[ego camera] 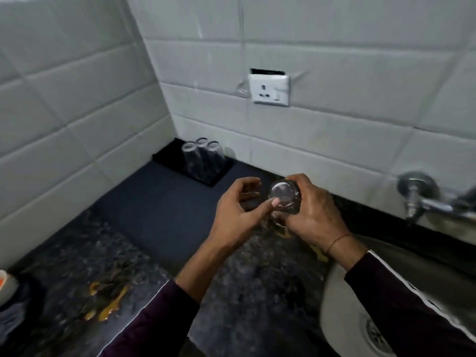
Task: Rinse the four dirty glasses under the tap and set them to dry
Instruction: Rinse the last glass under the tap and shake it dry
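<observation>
My right hand [313,210] grips a clear glass [283,195] held upside down above the dark counter, base facing me. My left hand [238,210] is beside it with fingers spread and curled; its thumb tip touches the glass's side. Three clear glasses [202,158] stand upside down on a black tray [219,176] in the far corner by the tiled wall. The chrome tap [427,199] sticks out of the wall at the right, with the steel sink [360,313] below it. No water stream is visible.
A dark speckled counter [103,266] with yellowish stains [108,302] fills the left and centre. A white wall socket [269,90] sits above the counter. A white and orange object [5,282] shows at the left edge. The sink drain [377,336] is at the lower right.
</observation>
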